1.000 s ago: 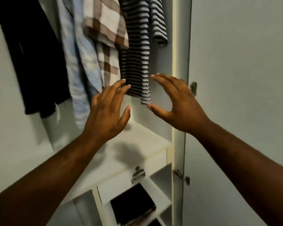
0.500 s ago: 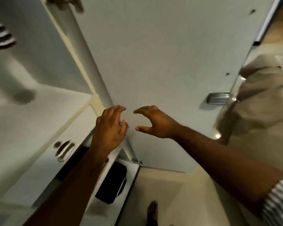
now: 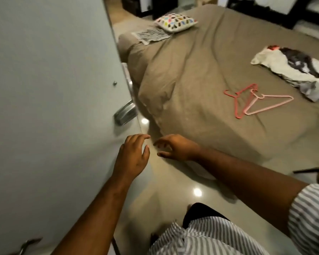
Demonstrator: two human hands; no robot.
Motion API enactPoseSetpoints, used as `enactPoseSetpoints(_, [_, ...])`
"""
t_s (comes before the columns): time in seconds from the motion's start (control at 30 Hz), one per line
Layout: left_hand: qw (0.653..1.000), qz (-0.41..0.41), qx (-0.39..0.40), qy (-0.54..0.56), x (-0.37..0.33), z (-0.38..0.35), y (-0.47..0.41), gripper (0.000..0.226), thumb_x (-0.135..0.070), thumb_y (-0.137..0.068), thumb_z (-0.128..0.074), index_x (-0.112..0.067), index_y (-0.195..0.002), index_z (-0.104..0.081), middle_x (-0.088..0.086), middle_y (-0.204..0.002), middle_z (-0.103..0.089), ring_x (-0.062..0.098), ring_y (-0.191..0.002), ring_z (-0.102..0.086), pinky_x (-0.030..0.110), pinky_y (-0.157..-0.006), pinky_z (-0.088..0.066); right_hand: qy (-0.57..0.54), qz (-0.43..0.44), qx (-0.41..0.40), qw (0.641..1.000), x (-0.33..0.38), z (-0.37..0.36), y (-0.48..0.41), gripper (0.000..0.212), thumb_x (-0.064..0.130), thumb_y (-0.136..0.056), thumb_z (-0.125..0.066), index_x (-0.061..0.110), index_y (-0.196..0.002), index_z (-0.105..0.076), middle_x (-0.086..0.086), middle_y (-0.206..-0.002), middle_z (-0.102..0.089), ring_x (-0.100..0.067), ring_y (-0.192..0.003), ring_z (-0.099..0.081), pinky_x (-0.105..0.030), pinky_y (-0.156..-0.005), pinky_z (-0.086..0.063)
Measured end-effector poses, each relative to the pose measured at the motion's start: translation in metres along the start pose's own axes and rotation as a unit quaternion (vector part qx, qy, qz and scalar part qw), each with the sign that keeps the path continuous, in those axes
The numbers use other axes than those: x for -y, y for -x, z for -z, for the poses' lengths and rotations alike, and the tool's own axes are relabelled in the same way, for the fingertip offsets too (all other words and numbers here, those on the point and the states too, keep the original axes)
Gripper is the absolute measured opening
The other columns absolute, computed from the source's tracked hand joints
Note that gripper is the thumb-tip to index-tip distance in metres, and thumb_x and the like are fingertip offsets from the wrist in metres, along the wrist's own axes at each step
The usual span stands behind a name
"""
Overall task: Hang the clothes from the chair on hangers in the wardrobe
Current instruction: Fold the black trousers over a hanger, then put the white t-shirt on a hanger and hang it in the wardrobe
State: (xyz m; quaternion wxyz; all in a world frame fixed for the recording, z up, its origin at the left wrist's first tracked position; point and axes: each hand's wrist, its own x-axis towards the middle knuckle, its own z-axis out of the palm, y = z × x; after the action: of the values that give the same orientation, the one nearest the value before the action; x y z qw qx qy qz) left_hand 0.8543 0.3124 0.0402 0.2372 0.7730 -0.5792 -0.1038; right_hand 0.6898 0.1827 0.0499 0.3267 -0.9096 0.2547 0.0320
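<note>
Clothes are lying in a heap on the far right of the bed, with two pink hangers sitting just beside them. Left hand and right hand are hovering close together over the floor, fingers loosely spread, holding nothing. Wardrobe door is standing at left, and a pillow is lying at the bed's far end.

Your wardrobe door reads as a smooth, matt painted panel; its handle is bright polished metal. Floor at your feet: glossy, mirrors the lamps. Bedspread: matt brown cloth, creased. The two hangers on it look like thin smooth plastic. Pillow, heap of clothes, your striped sleeve: soft cloth.
</note>
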Motion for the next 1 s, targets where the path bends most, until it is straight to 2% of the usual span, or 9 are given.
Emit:
enactPoseSetpoints(0.13, [0.992, -0.12, 0.04, 0.007, -0.039, -0.037, -0.065, 0.031, -0.029, -0.099, -0.053, -0.021, -0.128, -0.061, 0.0, -0.125, -0.063, 0.02, -0.119, -0.054, 0.043, -0.097, -0.051, -0.038, -0.1, -0.069, 0.992, -0.06, 0.025, 0.025, 0.036, 0.03, -0.095, -0.068, 0.017, -0.128, -0.066, -0.003, -0.116, -0.072, -0.017, -0.102, -0.067, -0.031, -0.09, -0.052])
enactPoseSetpoints(0.37, [0.964, -0.247, 0.094, -0.014, -0.119, -0.095, -0.174, 0.03, -0.025, -0.097, -0.058, -0.017, -0.125, -0.062, 0.006, -0.122, -0.065, 0.026, -0.117, -0.058, 0.046, -0.096, -0.051, -0.068, -0.208, -0.143, 0.965, -0.165, 0.061, 0.041, 0.034, 0.029, -0.096, -0.067, 0.016, -0.126, -0.067, -0.003, -0.112, -0.074, -0.016, -0.098, -0.069, -0.019, -0.081, -0.044])
enactPoseSetpoints(0.47, [0.955, -0.261, 0.138, -0.022, -0.154, -0.124, -0.224, 0.036, -0.029, -0.097, -0.053, -0.016, -0.131, -0.06, 0.006, -0.126, -0.064, 0.025, -0.121, -0.056, 0.045, -0.103, -0.047, -0.082, -0.238, -0.167, 0.953, -0.214, 0.081, 0.042, 0.033, 0.03, -0.097, -0.065, 0.015, -0.126, -0.068, -0.002, -0.114, -0.073, -0.015, -0.099, -0.068, -0.021, -0.083, -0.046])
enactPoseSetpoints(0.53, [0.953, -0.257, 0.156, -0.033, -0.173, -0.141, -0.255, 0.041, -0.034, -0.096, -0.047, -0.016, -0.13, -0.061, 0.006, -0.126, -0.064, 0.025, -0.122, -0.056, 0.047, -0.102, -0.047, -0.094, -0.251, -0.175, 0.948, -0.243, 0.097, 0.042, 0.032, 0.029, -0.096, -0.066, 0.015, -0.125, -0.068, -0.003, -0.115, -0.073, -0.016, -0.099, -0.069, -0.026, -0.088, -0.051])
enactPoseSetpoints(0.6, [0.949, -0.268, 0.162, -0.041, -0.186, -0.155, -0.279, 0.044, -0.038, -0.096, -0.043, -0.015, -0.129, -0.061, 0.006, -0.126, -0.064, 0.025, -0.12, -0.056, 0.048, -0.1, -0.048, -0.099, -0.262, -0.18, 0.943, -0.269, 0.114, 0.042, 0.032, 0.03, -0.096, -0.066, 0.016, -0.125, -0.068, -0.003, -0.116, -0.073, -0.014, -0.099, -0.067, -0.025, -0.088, -0.05])
enactPoseSetpoints(0.8, [0.938, -0.288, 0.19, -0.038, -0.249, -0.196, -0.365, 0.039, -0.027, -0.098, -0.055, -0.02, -0.137, -0.056, 0.001, -0.136, -0.059, 0.019, -0.128, -0.049, 0.041, -0.107, -0.044, -0.134, -0.316, -0.242, 0.907, -0.355, 0.18, 0.053, 0.03, 0.031, -0.097, -0.064, 0.019, -0.124, -0.068, 0.001, -0.114, -0.073, -0.011, -0.096, -0.065, -0.028, -0.088, -0.053])
enactPoseSetpoints(1.0, [0.913, -0.337, 0.221, -0.069, -0.291, -0.233, -0.436, 0.038, -0.025, -0.096, -0.056, -0.019, -0.134, -0.059, 0.002, -0.133, -0.062, 0.024, -0.126, -0.053, 0.045, -0.103, -0.046, -0.158, -0.367, -0.316, 0.861, -0.415, 0.22, 0.057, 0.027, 0.027, -0.097, -0.064, 0.018, -0.122, -0.07, 0.001, -0.114, -0.073, -0.01, -0.096, -0.065, -0.029, -0.092, -0.053])
